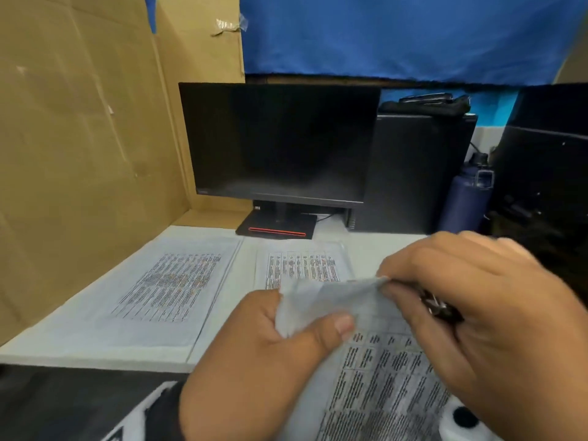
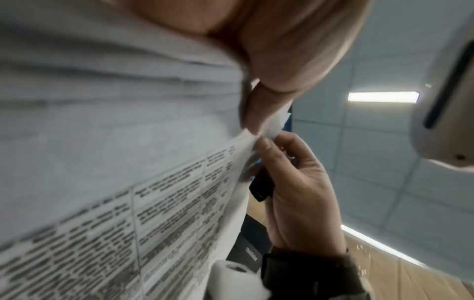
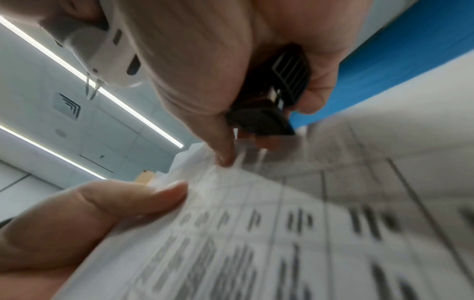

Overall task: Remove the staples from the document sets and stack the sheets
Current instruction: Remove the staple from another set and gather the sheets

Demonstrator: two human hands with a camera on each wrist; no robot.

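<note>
Your left hand (image 1: 254,342) pinches the document set (image 1: 375,370) just beside its corner; your right hand (image 1: 477,300), palming the staple remover (image 1: 440,308), pinches that corner itself.

— What's pinched there? 
— Thin matt paper: the document set (image 1: 375,361), printed with grey tables, creased soft at the corner under the left hand (image 1: 254,351). 
— And tucked in the right hand (image 1: 486,313)? 
— A staple remover (image 3: 271,101), black ribbed plastic with bright metal showing near the pinch. 
— Beyond the grip? 
— A matt paper stack (image 1: 165,294) on a smooth white table (image 1: 95,358), rough brown cardboard (image 1: 79,138), blue cloth (image 1: 397,36), and a monitor (image 1: 280,141) with a dull black screen.
</note>
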